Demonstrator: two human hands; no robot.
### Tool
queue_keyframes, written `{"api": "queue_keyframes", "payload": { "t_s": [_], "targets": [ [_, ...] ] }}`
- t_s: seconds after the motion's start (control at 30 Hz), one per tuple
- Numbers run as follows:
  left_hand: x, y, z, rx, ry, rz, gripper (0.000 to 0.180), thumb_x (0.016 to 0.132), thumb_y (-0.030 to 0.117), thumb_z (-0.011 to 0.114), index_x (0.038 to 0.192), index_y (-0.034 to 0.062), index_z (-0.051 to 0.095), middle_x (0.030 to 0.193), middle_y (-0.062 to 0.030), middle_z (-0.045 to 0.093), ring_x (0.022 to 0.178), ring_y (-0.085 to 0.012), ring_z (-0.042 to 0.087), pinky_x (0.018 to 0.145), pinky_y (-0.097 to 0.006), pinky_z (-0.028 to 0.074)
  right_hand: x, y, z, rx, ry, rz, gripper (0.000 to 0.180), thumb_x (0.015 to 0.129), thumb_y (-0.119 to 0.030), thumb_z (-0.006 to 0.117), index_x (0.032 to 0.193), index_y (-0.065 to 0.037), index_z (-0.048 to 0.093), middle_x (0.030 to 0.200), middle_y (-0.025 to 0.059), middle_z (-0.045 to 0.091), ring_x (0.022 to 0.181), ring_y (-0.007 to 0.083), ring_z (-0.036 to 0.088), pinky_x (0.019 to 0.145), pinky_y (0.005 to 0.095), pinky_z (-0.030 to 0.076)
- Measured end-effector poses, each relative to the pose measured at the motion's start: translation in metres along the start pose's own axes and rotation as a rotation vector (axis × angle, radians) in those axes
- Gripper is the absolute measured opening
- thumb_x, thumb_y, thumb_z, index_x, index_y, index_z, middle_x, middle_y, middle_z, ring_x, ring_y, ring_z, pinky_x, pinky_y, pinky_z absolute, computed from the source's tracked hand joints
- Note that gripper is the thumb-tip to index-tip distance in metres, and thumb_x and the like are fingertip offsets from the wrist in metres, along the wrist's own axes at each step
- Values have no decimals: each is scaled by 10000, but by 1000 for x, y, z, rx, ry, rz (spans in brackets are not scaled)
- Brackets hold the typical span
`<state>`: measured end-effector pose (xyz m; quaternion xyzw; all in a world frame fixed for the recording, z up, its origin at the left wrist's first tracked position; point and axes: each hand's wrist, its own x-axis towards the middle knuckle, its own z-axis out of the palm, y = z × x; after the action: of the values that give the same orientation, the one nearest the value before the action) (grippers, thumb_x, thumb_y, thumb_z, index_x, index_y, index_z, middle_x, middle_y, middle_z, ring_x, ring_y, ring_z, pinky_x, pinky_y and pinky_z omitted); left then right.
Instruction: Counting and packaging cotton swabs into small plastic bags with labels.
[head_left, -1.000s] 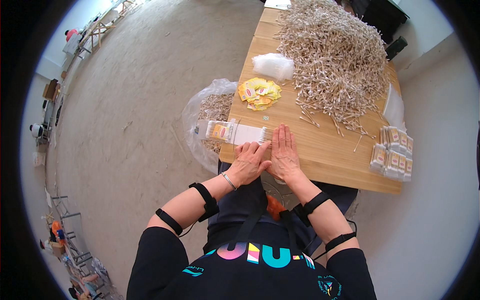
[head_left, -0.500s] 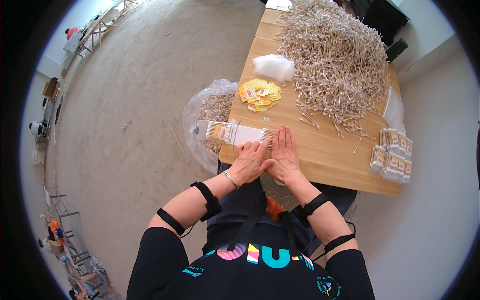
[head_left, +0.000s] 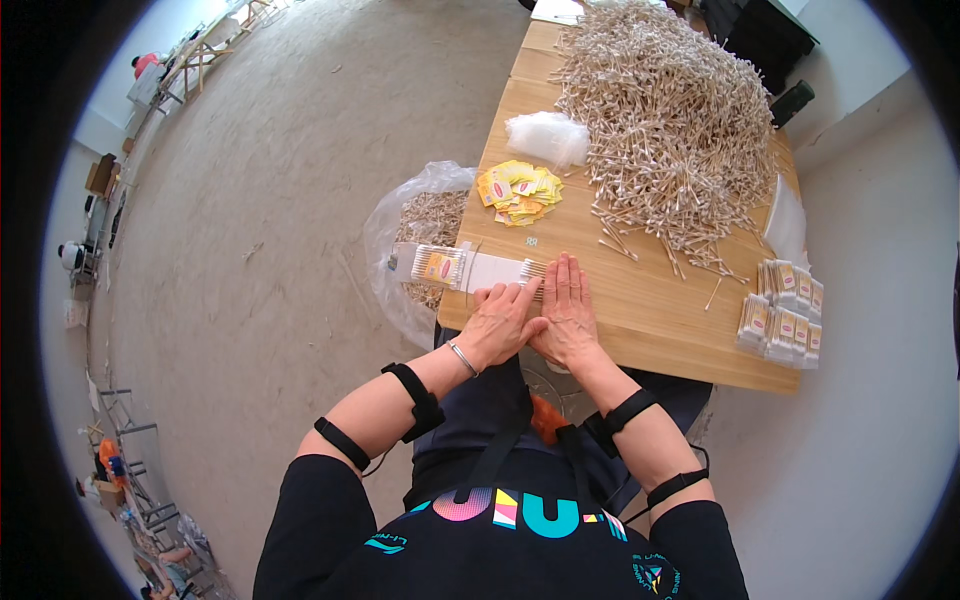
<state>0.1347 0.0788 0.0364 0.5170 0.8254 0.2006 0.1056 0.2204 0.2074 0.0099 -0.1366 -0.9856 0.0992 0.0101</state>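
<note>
A short row of cotton swabs (head_left: 531, 269) lies on the wooden table near its front left edge, partly hidden by my fingers. My right hand (head_left: 570, 312) lies flat, fingers straight and side by side, its edge along the right side of the swabs. My left hand (head_left: 497, 322) rests just left of it, index finger stretched onto the swabs and thumb touching the right hand. Left of the swabs is a flat white strip (head_left: 492, 270). At the strip's left end sits a row of swabs with a yellow label card (head_left: 438, 265).
A large heap of loose swabs (head_left: 670, 120) covers the far right of the table (head_left: 660, 340). Yellow cards (head_left: 520, 192) and clear plastic bags (head_left: 547, 138) lie at the left; filled packs (head_left: 785, 312) stand at the right edge. A plastic sack of swabs (head_left: 385, 225) stands beside the table.
Hardly anything differs. Both hands keep their places at the row of swabs, with at most a very slight shift of the view.
</note>
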Motion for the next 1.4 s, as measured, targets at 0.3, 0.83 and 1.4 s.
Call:
{"api": "queue_keyframes", "payload": {
  "t_s": [0.3,0.83,1.4],
  "targets": [
    [5,0,-1,2,-31,-20,585,896,345,527,1380,59,366,1010,-116,580,942,-282,533,826,-403,327,-1,0,1,7,60,-6,908,748,-404,525,1416,96,167,1495,270,129,1417,381,77,1155,454,64],
    [14,-6,6,-25,-111,-107,560,863,152,527,1380,67,331,1072,-108,616,987,-272,576,817,-444,342,0,-4,-6,55,34,8,934,782,-493,537,1412,94,173,1493,269,131,1416,376,81,1152,457,79],
    [32,-1,-5,-220,-7,-163,421,846,147,566,1241,41,468,1000,-212,623,942,-357,593,860,-430,413,-2,0,-5,44,88,-4,962,749,-506,580,1395,104,211,1477,279,171,1410,377,113,1148,465,94]
  ]
}}
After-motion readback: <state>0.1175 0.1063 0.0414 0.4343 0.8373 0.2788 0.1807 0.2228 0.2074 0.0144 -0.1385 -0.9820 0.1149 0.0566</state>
